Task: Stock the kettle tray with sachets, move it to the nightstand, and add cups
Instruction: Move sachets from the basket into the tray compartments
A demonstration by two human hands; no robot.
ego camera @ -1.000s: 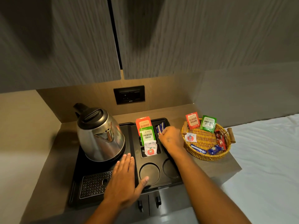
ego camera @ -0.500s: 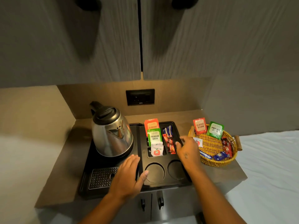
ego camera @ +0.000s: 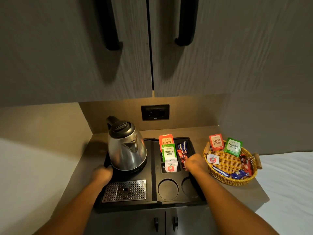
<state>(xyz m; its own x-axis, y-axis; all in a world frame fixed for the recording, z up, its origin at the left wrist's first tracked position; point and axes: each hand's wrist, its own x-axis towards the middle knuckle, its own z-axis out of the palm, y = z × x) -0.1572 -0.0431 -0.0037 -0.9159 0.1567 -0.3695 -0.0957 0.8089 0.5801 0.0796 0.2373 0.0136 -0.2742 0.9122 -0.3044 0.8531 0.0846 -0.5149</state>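
Note:
The black kettle tray [ego camera: 152,189] sits on the counter with a steel kettle [ego camera: 126,146] on its left half. Its right half holds an orange sachet [ego camera: 166,140], a green sachet [ego camera: 168,152], a white sachet [ego camera: 171,166] and red and blue stick sachets [ego camera: 182,150]. Two round cup recesses [ego camera: 168,189] are bare. My left hand [ego camera: 101,173] curls over the tray's left edge beside the kettle. My right hand [ego camera: 194,162] grips the tray's right edge by the stick sachets.
A wicker basket [ego camera: 228,162] with more sachets stands right of the tray. A white bed [ego camera: 288,184] lies further right. Cabinet doors with black handles [ego camera: 184,22] hang overhead, a wall socket [ego camera: 155,112] is behind, and lower cabinet doors [ego camera: 166,223] are below.
My left hand slid from the tray's front to its left edge. My right hand left the sachet slots and closed on the right edge. The view tilted upward.

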